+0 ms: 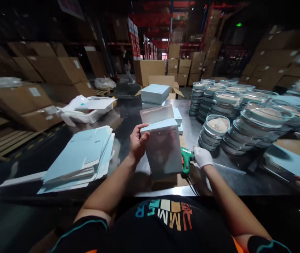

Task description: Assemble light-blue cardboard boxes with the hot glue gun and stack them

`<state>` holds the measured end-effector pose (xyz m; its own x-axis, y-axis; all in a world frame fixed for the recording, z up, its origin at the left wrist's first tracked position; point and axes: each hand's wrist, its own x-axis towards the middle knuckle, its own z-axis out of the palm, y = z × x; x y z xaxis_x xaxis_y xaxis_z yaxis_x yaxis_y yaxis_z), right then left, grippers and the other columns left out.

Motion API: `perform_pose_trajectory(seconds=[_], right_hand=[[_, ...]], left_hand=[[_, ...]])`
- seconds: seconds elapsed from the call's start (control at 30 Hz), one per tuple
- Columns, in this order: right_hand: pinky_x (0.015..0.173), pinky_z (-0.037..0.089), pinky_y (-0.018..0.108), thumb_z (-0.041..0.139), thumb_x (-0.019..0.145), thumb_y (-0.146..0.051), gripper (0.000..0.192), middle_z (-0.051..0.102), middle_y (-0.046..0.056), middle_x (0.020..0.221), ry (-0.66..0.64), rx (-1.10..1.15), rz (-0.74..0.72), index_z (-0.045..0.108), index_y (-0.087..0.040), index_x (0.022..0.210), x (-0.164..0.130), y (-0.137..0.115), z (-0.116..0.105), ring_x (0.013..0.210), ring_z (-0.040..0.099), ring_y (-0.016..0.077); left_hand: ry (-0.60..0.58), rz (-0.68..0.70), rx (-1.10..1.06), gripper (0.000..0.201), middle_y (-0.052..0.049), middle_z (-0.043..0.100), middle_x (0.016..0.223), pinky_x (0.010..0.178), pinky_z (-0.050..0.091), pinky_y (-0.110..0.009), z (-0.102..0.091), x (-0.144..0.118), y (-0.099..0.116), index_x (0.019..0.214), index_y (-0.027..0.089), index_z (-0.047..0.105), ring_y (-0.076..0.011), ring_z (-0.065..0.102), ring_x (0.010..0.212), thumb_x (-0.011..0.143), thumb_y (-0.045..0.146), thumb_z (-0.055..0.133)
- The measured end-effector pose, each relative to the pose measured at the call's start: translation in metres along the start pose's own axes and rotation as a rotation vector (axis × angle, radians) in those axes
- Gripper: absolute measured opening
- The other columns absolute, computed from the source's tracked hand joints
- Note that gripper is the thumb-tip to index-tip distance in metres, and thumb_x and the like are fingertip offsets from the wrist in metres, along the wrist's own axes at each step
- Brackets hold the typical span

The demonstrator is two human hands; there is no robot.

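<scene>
Warehouse: dim hall with cardboard cartons (60,70) stacked on both sides and red racking behind.
Counter: a metal counter (129,116) runs away from the person, carrying everything below.
Dish stacks: many stacks of round lidded clear dishes (245,116) fill the right half of the counter.
Flat sheets: a pile of pale blue flat-packed cartons (78,158) lies at the left, near the edge.
Tray: a white basket (86,110) with white sheets sits beyond that pile.
Box: a pale blue box (163,147) stands upright in the middle of the counter, top flap raised.
Left hand: the bare left hand (138,140) has its grip closed around the box's upper left edge.
Right hand: the white-gloved right hand (202,156) has its grip wrapped around the green tool (186,162) just right of the box.
</scene>
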<state>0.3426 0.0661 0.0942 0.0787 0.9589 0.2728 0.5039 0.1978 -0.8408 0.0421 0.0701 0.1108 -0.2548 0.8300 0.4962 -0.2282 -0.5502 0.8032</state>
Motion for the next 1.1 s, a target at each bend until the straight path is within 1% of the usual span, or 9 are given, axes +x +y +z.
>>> perform_pose_trajectory(seconds=[0.1, 0.17, 0.33, 0.43, 0.6, 0.7, 0.77, 0.93, 1.1], right_hand=[[0.084, 0.066, 0.042, 0.048, 0.101, -0.075, 0.067, 0.082, 0.014, 0.109, -0.003, 0.211, -0.044, 0.071, -0.019, 0.128, 0.001, -0.023, -0.001, 0.096, 0.08, 0.0287], [0.1, 0.064, 0.045, 0.052, 0.1, -0.068, 0.068, 0.078, 0.013, 0.132, -0.056, 0.405, -0.13, 0.061, -0.022, 0.148, 0.0, -0.047, 0.006, 0.113, 0.077, 0.0282], [0.11, 0.059, 0.047, 0.064, 0.087, -0.042, 0.045, 0.077, 0.008, 0.12, -0.086, 0.464, -0.193, 0.067, -0.022, 0.127, -0.005, -0.083, 0.029, 0.113, 0.07, 0.03], [0.113, 0.057, 0.05, 0.07, 0.09, -0.049, 0.039, 0.077, 0.009, 0.119, -0.09, 0.416, -0.16, 0.066, -0.023, 0.12, -0.007, -0.074, 0.032, 0.116, 0.07, 0.0311], [0.129, 0.047, 0.058, 0.095, 0.068, -0.082, 0.099, 0.063, 0.019, 0.158, -0.273, 0.325, -0.493, 0.062, -0.024, 0.141, -0.009, -0.04, 0.017, 0.15, 0.06, 0.04], [0.133, 0.044, 0.061, 0.091, 0.086, -0.068, 0.076, 0.036, 0.018, 0.183, -0.296, 0.248, -0.652, 0.064, -0.028, 0.144, -0.013, -0.024, 0.009, 0.162, 0.05, 0.0385], [0.13, 0.048, 0.061, 0.082, 0.1, -0.052, 0.052, 0.03, 0.014, 0.187, -0.337, 0.222, -0.688, 0.066, -0.032, 0.145, -0.017, -0.02, 0.006, 0.162, 0.052, 0.0359], [0.131, 0.048, 0.06, 0.074, 0.107, -0.038, 0.04, 0.045, 0.009, 0.181, -0.394, 0.18, -0.752, 0.072, -0.037, 0.147, -0.019, -0.029, -0.002, 0.164, 0.049, 0.0336], [0.128, 0.053, 0.056, 0.074, 0.106, -0.028, 0.051, 0.052, 0.005, 0.176, -0.494, 0.178, -0.844, 0.069, -0.044, 0.154, -0.009, -0.042, -0.012, 0.161, 0.053, 0.0321]], left_hand=[[-0.078, 0.048, 0.042, 0.075, -0.005, 0.076, 0.097, 0.073, 0.055, -0.029, 0.006, -0.01, 0.002, 0.114, 0.02, 0.074, -0.0196, 0.07, 0.079, 0.07, 0.077, 0.095], [-0.146, 0.115, 0.097, 0.075, -0.007, 0.076, 0.1, 0.078, 0.056, -0.031, 0.009, -0.016, 0.002, 0.112, 0.019, 0.077, -0.0219, 0.071, 0.086, 0.07, 0.079, 0.094], [-0.269, 0.165, 0.173, 0.078, -0.008, 0.074, 0.102, 0.074, 0.053, -0.03, 0.002, -0.028, -0.003, 0.113, 0.02, 0.079, -0.0213, 0.068, 0.085, 0.071, 0.085, 0.09], [-0.278, 0.172, 0.246, 0.081, -0.01, 0.073, 0.11, 0.075, 0.054, -0.031, -0.008, -0.032, -0.006, 0.113, 0.02, 0.079, -0.0223, 0.069, 0.089, 0.072, 0.09, 0.085], [-0.185, 0.276, 0.287, 0.071, -0.016, 0.072, 0.128, 0.098, 0.062, -0.044, -0.011, -0.038, -0.009, 0.105, 0.023, 0.069, -0.0322, 0.074, 0.119, 0.077, 0.085, 0.085], [-0.162, 0.334, 0.203, 0.064, -0.009, 0.074, 0.118, 0.101, 0.063, -0.046, -0.009, -0.036, -0.007, 0.11, 0.028, 0.057, -0.0296, 0.078, 0.117, 0.081, 0.072, 0.092], [-0.225, 0.391, 0.202, 0.057, -0.007, 0.075, 0.111, 0.103, 0.064, -0.049, -0.009, -0.032, -0.002, 0.11, 0.029, 0.06, -0.0297, 0.079, 0.114, 0.084, 0.067, 0.092], [-0.562, 0.453, 0.306, 0.044, -0.013, 0.082, 0.122, 0.117, 0.058, -0.062, -0.009, -0.02, 0.018, 0.108, 0.03, 0.085, -0.0367, 0.073, 0.132, 0.096, 0.071, 0.076], [-0.633, 0.364, 0.378, 0.053, -0.011, 0.088, 0.11, 0.115, 0.058, -0.065, -0.008, -0.014, 0.025, 0.1, 0.033, 0.09, -0.0377, 0.075, 0.128, 0.097, 0.08, 0.066]])
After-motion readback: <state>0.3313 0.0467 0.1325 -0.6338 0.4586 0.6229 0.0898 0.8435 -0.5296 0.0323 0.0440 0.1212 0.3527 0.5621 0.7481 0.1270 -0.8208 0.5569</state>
